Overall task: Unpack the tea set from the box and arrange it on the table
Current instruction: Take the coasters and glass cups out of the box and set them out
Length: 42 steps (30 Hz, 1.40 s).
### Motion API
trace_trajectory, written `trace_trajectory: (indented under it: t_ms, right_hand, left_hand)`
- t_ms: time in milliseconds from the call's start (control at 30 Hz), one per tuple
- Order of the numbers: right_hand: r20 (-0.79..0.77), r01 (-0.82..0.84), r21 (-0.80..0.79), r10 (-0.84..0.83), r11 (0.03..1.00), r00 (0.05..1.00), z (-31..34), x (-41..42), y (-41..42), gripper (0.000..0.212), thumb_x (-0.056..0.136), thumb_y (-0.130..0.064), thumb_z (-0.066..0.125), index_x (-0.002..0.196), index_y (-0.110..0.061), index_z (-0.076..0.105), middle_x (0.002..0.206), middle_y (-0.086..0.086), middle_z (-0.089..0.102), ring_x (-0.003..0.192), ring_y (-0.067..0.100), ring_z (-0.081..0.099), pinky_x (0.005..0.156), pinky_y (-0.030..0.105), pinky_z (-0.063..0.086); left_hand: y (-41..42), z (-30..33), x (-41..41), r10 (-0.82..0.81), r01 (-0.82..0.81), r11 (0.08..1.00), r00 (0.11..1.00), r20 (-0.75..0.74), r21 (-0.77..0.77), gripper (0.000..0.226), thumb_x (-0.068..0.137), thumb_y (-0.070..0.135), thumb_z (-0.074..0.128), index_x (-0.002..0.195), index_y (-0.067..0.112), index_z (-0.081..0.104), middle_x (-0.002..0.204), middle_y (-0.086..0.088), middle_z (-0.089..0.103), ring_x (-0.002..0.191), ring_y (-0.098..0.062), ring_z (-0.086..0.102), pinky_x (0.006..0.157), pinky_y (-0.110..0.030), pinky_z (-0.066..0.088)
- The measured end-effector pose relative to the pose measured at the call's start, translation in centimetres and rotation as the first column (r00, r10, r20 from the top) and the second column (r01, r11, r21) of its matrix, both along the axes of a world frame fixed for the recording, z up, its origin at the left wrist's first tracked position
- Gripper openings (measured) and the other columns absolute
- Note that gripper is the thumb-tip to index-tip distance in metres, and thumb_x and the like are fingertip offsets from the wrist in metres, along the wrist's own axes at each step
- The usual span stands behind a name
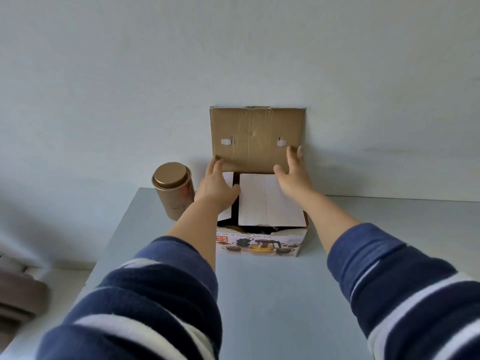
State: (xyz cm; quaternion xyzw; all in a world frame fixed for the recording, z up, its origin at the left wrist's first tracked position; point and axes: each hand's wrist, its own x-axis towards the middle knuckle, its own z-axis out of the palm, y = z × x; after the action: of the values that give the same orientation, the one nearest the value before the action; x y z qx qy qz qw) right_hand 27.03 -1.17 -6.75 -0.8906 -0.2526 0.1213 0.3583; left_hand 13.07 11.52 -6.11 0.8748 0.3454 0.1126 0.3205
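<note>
The box (262, 240) stands at the far table (259, 294) edge against the wall, both open hands, left hand (217, 185) and right hand (293, 175), pressing its raised lid (257, 139) back, white inner flaps (267, 201) directly beneath them, equally near.
</note>
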Motion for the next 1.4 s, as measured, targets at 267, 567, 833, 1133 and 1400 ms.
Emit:
trace_trajectory:
  t_ms: [267, 567, 833, 1133, 1400]
  right_hand:
    - [0.072, -0.209, -0.506, 0.282, 0.837, 0.957, -0.5, -6.3, -2.1, 0.113, 0.065, -0.087, 0.047, 0.151, -0.040, -0.009, 0.157, -0.001, -0.031, 0.146, 0.027, -0.027, 0.111, 0.066, -0.010]
    - [0.422, -0.162, -0.004, 0.149, 0.987, 0.894, -0.9, -8.8, -5.5, 0.054, 0.094, -0.041, 0.050, 0.144, -0.027, 0.038, 0.151, 0.002, 0.039, 0.138, 0.023, 0.037, 0.102, 0.042, 0.044]
    - [-0.396, 0.637, 0.608, -0.514, 0.474, 0.761, -1.9, -6.8, -7.7, 0.031, 0.097, -0.011, 0.043, 0.127, -0.006, 0.047, 0.120, 0.014, 0.061, 0.108, 0.034, 0.059, 0.085, 0.031, 0.046]
    - [-0.967, 0.873, 0.144, -0.120, 0.466, 0.224, -4.3, -8.0, -9.7, 0.014, 0.094, -0.012, 0.056, 0.081, -0.010, 0.059, 0.056, 0.001, 0.057, 0.025, 0.005, 0.033, 0.037, 0.014, 0.033]
    - [0.001, 0.299, 0.145, -0.302, 0.943, 0.953, 0.8, -5.8, -8.4, 0.028, 0.086, -0.010, 0.057, 0.113, -0.016, 0.063, 0.111, 0.005, 0.064, 0.098, 0.024, 0.059, 0.076, 0.028, 0.043]
  left_hand:
    - [-0.5, 1.4, -2.1, 0.149, -0.149, 0.983, 0.989, -0.001, -0.105, 0.039, 0.097, 0.026, 0.033, 0.126, 0.010, 0.055, 0.118, -0.017, 0.063, 0.103, -0.035, 0.060, 0.091, -0.043, 0.050]
    - [0.1, -0.5, -6.8, 0.213, -0.190, 0.972, 0.960, -0.182, 0.136, 0.037, 0.099, 0.025, 0.035, 0.134, 0.025, 0.046, 0.132, -0.007, 0.052, 0.111, -0.031, 0.056, 0.083, -0.043, 0.050]
    - [-3.2, -3.4, -6.4, 0.242, -0.232, 0.969, 0.960, -0.138, 0.089, 0.036, 0.101, 0.031, 0.027, 0.108, 0.018, 0.059, 0.095, -0.005, 0.064, 0.087, -0.025, 0.061, 0.075, -0.039, 0.054]
    - [-4.1, -1.9, -5.5, 0.392, -0.282, 0.882, 0.884, -0.256, 0.377, 0.033, 0.093, 0.022, 0.046, 0.125, 0.015, 0.050, 0.125, -0.007, 0.056, 0.120, -0.026, 0.047, 0.095, -0.040, 0.039]
    - [-6.0, 2.0, -3.1, 0.259, 0.194, 0.816, 0.719, -0.645, 0.545, 0.031, 0.091, 0.043, 0.047, 0.078, 0.016, 0.056, 0.070, 0.000, 0.048, 0.071, -0.020, 0.041, 0.073, -0.030, 0.027]
